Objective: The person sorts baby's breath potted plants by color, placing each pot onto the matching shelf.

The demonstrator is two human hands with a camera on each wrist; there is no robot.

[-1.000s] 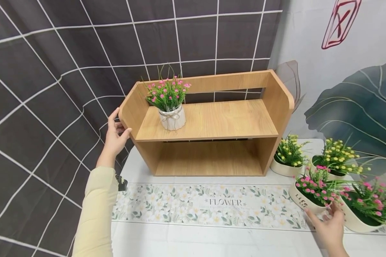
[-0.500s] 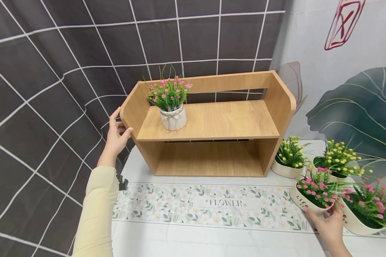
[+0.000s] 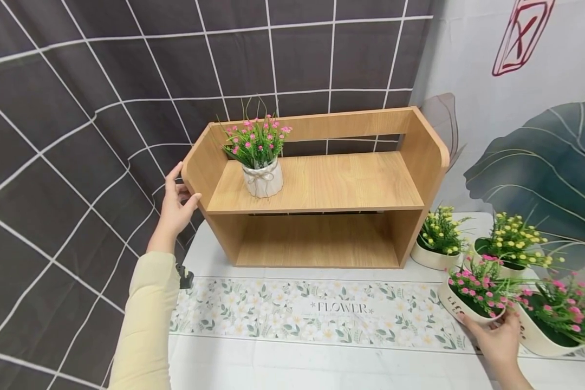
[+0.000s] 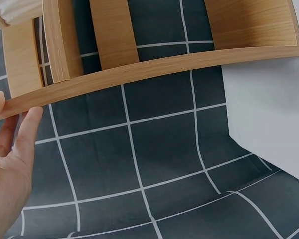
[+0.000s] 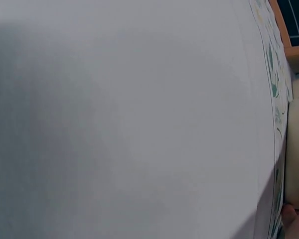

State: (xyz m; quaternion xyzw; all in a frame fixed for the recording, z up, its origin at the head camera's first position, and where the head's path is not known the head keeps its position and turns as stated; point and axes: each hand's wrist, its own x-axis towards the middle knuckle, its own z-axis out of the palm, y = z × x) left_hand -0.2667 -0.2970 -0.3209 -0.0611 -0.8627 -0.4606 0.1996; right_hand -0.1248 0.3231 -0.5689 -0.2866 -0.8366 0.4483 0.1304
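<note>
My left hand [image 3: 175, 208] grips the front edge of the left side panel of a two-tier wooden desk shelf [image 3: 341, 179]. In the left wrist view its fingers lie on both sides of that panel [image 4: 139, 69]. At the lower right, my right hand [image 3: 499, 341] holds an oval cream flower pot [image 3: 449, 300] with pink flowers, thumb at the front and fingers toward its right end. The pot looks slightly tilted, its lettering partly hidden by the thumb. Only a fingertip [image 5: 289, 215] and the cream pot's side [image 5: 296, 154] show in the right wrist view.
A white pot [image 3: 263, 181] of pink flowers stands on the upper shelf's left part. Two yellow-flowered pots [image 3: 434, 257] and another pink-flowered pot [image 3: 541, 330] crowd around the held one. A floral runner [image 3: 283, 311] crosses the white table before the shelf.
The pink-flowered pot in my right hand has tipped slightly, and the hand has barely shifted. My left hand keeps its grip on the shelf. The head view has shifted slightly.
</note>
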